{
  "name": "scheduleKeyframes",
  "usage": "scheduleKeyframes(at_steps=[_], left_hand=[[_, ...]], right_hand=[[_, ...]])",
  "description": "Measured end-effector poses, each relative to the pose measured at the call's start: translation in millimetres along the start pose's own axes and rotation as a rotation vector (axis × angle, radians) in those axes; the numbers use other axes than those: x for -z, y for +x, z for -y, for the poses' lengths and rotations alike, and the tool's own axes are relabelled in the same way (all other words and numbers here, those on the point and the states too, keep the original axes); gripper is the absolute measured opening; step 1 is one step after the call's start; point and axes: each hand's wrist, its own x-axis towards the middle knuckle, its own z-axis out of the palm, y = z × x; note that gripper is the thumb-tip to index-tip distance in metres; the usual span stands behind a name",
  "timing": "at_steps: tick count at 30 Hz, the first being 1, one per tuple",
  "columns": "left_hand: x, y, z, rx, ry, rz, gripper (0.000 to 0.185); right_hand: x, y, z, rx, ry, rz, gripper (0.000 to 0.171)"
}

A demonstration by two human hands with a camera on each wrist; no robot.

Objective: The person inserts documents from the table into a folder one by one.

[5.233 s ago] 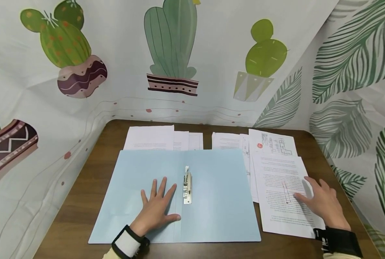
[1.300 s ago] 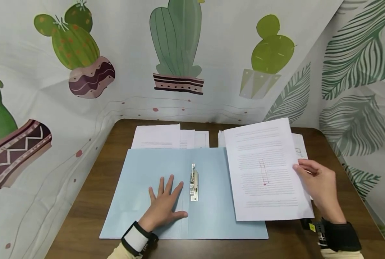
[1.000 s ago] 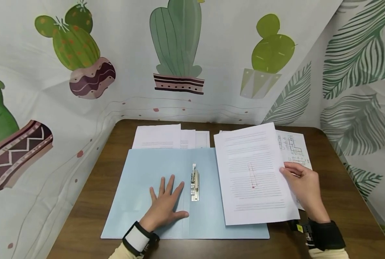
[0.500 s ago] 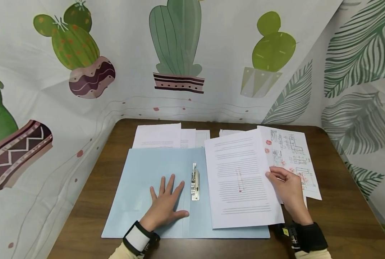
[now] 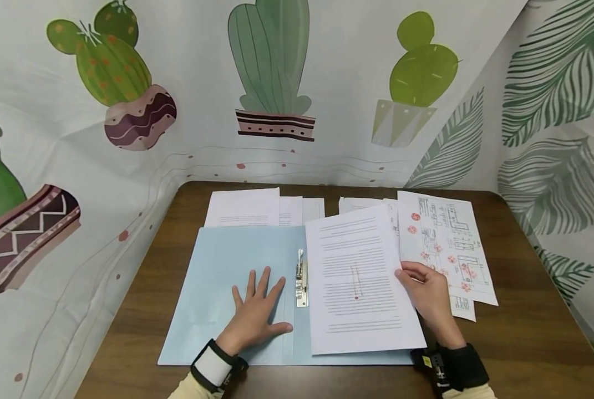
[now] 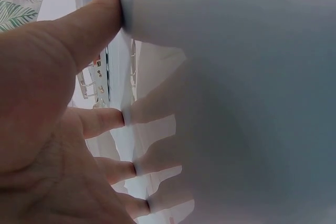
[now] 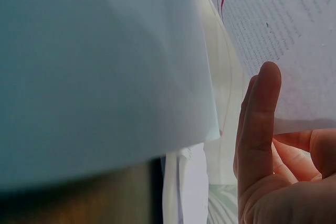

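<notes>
A brown wooden surface (image 5: 526, 332), backed by cactus-print cloth (image 5: 277, 83), carries an open blue folder (image 5: 217, 277). The left hand (image 5: 257, 318) lies spread flat on it. The right hand (image 5: 426, 291) pinches a printed sheet (image 5: 356, 282) over the folder's right half; the right wrist view shows fingers (image 7: 257, 129) beneath it.

the printed sheet (image 5: 359, 280) covers most of the folder's right half (image 5: 301, 346) beside the right hand (image 5: 426, 288). the text on this sheet is too small to read. in the left wrist view the folder is only a blur, and the palm (image 6: 37, 129) is cut by the edge.
</notes>
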Motion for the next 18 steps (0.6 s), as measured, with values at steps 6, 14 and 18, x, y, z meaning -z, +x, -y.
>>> scheduleKeyframes(at_steps=[6, 14, 18], left_hand=[[-0.1, -0.9, -0.2, 0.000, 0.008, -0.003, 0.102], [2.3, -1.7, -2.1, 0.000, 0.007, -0.006, 0.102], [2.7, -1.9, -2.5, -0.001, 0.008, -0.003, 0.101]], right_hand=[[-5.7, -1.7, -1.2, -0.027, 0.004, 0.025, 0.030], [-11.6, -3.5, -2.1, -0.032, 0.020, 0.023, 0.031], [-13.1, -4.9, -3.1, -0.030, 0.006, 0.026, 0.033]])
